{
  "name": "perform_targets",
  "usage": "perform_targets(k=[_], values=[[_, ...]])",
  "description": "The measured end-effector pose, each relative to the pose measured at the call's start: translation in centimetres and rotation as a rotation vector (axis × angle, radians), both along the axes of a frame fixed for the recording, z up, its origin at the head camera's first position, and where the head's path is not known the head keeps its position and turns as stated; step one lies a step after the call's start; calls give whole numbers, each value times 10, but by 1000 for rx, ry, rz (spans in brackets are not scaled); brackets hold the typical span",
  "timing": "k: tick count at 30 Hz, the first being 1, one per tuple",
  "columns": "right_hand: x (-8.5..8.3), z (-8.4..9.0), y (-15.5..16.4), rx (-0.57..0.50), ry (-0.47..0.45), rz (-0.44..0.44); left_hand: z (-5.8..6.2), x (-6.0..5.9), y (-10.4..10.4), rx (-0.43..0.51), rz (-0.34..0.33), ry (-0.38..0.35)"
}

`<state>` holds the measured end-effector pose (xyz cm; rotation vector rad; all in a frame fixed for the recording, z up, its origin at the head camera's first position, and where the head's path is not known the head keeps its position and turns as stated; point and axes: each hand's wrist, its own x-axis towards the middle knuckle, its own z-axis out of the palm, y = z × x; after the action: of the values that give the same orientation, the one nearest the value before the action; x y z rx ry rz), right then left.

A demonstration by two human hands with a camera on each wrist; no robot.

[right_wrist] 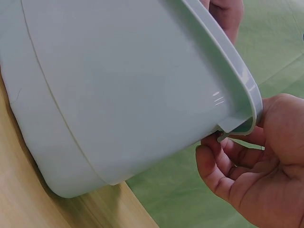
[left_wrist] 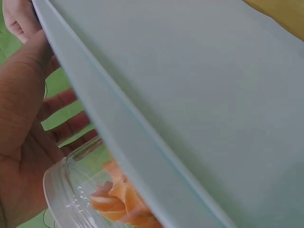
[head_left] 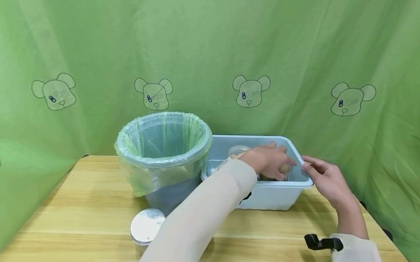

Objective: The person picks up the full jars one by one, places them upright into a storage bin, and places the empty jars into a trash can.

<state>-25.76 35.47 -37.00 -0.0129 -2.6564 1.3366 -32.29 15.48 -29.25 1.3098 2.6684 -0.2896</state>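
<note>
My left hand reaches over the near rim into a light blue plastic basin, fingers spread and pointing down inside. Close to its palm in the left wrist view is a clear plastic jar with orange, swirl-shaped contents, partly hidden by the basin wall. A brownish thing under the fingers is mostly covered by the hand in the head view. At the basin's right corner my right hand pinches the rim, thumb and fingertips on either side, as the right wrist view also shows.
A blue bin lined with a green plastic bag stands left of the basin. In front of it on the wooden table is a jar with a silvery lid, partly behind my left sleeve. Green cloth hangs around the table.
</note>
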Motion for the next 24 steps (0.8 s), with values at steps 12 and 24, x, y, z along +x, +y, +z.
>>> perform_targets(k=[12,24], values=[[1,1,-1,6,-2,1,5,4,-2,-20,5,33],[1,1,-2,10,1,5,19,8,-11,-38,-36,152]])
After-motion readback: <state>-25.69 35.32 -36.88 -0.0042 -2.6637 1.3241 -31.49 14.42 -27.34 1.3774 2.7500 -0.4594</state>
